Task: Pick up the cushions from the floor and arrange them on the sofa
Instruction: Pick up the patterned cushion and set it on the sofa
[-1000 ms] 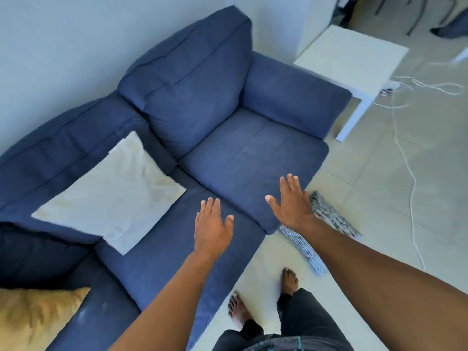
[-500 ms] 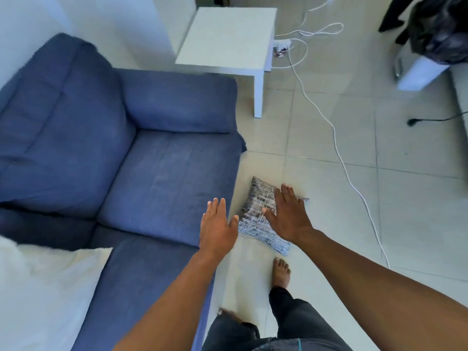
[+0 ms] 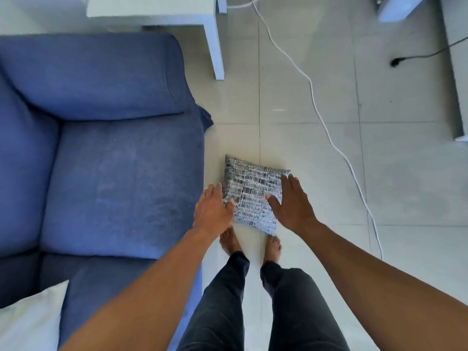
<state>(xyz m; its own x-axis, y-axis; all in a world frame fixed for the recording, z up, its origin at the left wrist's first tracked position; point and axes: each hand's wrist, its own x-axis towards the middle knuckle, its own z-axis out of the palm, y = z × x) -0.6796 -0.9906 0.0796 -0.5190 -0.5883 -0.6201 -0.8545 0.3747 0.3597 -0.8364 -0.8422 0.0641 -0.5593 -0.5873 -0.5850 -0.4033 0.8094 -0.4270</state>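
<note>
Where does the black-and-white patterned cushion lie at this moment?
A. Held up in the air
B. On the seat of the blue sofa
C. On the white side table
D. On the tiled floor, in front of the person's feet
D: the patterned cushion lies flat on the tiled floor, beside the sofa, with the left hand and right hand open at its two sides.

The sofa [image 3: 106, 160] runs off the left and bottom edges, so only one seat, an armrest and part of the back show. A white cushion [image 3: 30, 323] is cut by the bottom-left corner. The side table [image 3: 152, 7] loses its top to the upper edge — one leg shows. The white cable [image 3: 326, 127] leaves at the top. The left hand [image 3: 211, 211] and right hand [image 3: 291, 206] cover both near edges of the patterned cushion [image 3: 250, 196] — whether they touch it cannot be told.
</note>
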